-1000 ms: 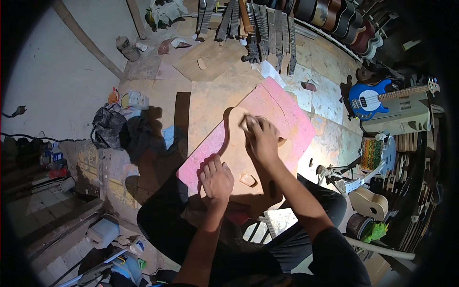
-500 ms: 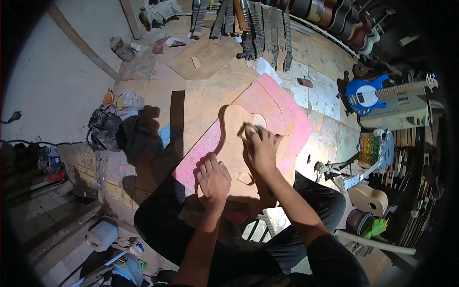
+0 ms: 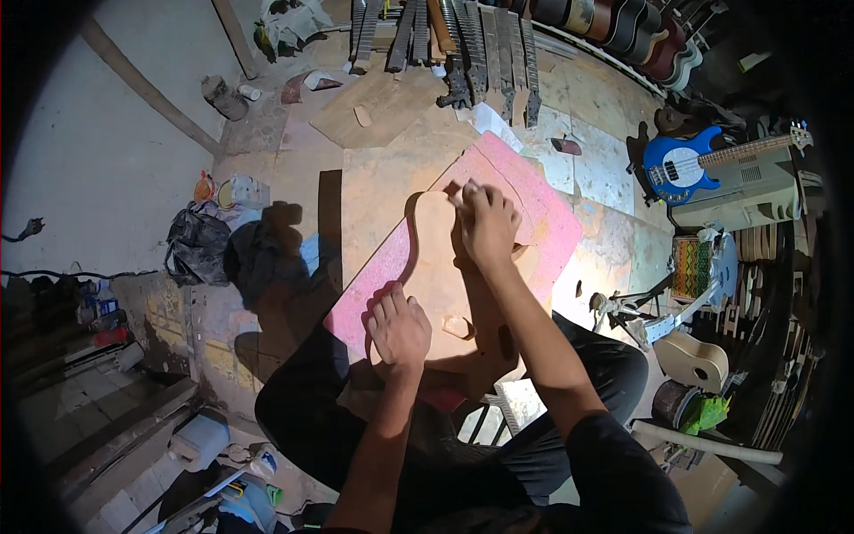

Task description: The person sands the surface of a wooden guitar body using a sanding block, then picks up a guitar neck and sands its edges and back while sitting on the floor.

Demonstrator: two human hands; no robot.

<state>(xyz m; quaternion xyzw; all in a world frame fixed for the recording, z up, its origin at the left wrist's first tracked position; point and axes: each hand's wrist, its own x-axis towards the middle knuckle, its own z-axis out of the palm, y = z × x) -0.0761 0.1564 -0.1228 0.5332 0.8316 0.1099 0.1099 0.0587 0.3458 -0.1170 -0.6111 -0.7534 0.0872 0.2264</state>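
A pale wooden guitar-body blank [image 3: 434, 240] with a small cutout [image 3: 457, 327] lies on a pink speckled board [image 3: 551, 233] at my lap. My left hand [image 3: 398, 327] rests on the blank's lower left edge, fingers spread flat. My right hand [image 3: 489, 222] is curled round a small brownish block [image 3: 455, 189] at the blank's upper right horn, mostly hiding it.
Guitar necks [image 3: 409, 36] lie in a row beyond a wooden panel [image 3: 391, 102]. At the right are a blue bass guitar [image 3: 680, 169] and a pale guitar body [image 3: 694, 365]; at the left, a black bag [image 3: 196, 245] and small containers [image 3: 245, 191].
My right hand, with the block, has moved to and fro along the blank's right side and is now higher, farther from me. My left hand has stayed in place.
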